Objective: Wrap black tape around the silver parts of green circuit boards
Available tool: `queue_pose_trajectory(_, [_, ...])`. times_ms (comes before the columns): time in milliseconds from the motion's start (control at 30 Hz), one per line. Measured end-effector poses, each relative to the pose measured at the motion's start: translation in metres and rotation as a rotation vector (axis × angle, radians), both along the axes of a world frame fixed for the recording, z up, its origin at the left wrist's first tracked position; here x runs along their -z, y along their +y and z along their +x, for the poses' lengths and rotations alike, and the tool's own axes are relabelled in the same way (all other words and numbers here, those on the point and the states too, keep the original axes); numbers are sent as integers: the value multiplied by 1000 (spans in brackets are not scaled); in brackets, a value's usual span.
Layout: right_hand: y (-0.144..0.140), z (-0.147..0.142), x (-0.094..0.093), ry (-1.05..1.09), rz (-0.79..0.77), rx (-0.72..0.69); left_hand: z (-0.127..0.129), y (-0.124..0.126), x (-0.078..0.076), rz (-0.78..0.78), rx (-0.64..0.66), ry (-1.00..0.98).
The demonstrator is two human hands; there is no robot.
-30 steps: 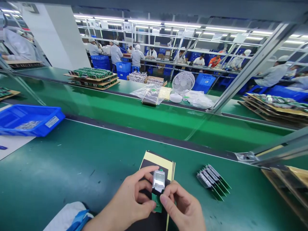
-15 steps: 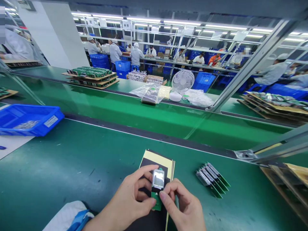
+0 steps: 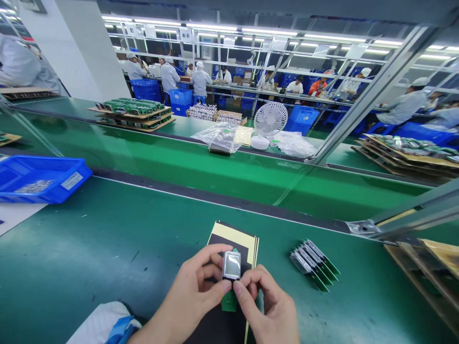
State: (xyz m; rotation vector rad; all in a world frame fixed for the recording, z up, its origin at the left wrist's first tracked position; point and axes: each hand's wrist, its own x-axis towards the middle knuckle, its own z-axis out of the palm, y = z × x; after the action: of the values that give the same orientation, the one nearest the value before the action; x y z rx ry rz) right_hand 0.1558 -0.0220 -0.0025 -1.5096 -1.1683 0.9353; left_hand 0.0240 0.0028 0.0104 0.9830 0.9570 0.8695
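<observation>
Between my two hands is a small green circuit board [image 3: 228,303] with a grey display screen [image 3: 233,265] on its upper part. My left hand [image 3: 193,286] grips it from the left, index finger at the top edge and thumb by the screen's lower edge. My right hand [image 3: 267,303] pinches the lower right corner of the screen with thumb and index finger. Beneath them lies a stack of black sheets with pale yellow borders [image 3: 229,234]. Several similar boards with screens [image 3: 313,263] stand in a slanted row to the right.
A blue bin [image 3: 73,180] with small parts sits at the left. Cardboard trays [image 3: 412,277] are stacked at the right edge. Behind the green conveyor belt [image 3: 186,160] stand a white fan [image 3: 270,119], plastic bags and trays of green boards [image 3: 132,107]. People work farther back.
My left thumb has moved up from the green board to the screen's lower edge. Both hands still hold the board. The whole view has shifted slightly.
</observation>
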Motion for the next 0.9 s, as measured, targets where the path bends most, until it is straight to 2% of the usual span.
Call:
queue_pose_trajectory(233, [-1,-4,2,-34,-8,48,1,1,-3,-35,25,22])
queue_pose_trajectory(333, [-1,-5,0,-78,-6,65,3,0,-3,-18,-10,28])
queue_pose_trajectory(533, [-1,-5,-4,-184,61,86,5,2,-5,-36,-11,63])
queue_pose_trajectory(667, [-1,-6,-4,-186,12,91,5,0,-9,-53,0,60])
queue_pose_trajectory(800, [1,-3,0,-80,-60,157,3,-1,-9,-54,-38,47])
queue_pose_trajectory(900, [2,-2,3,152,-71,197,2,2,-10,-41,-79,17])
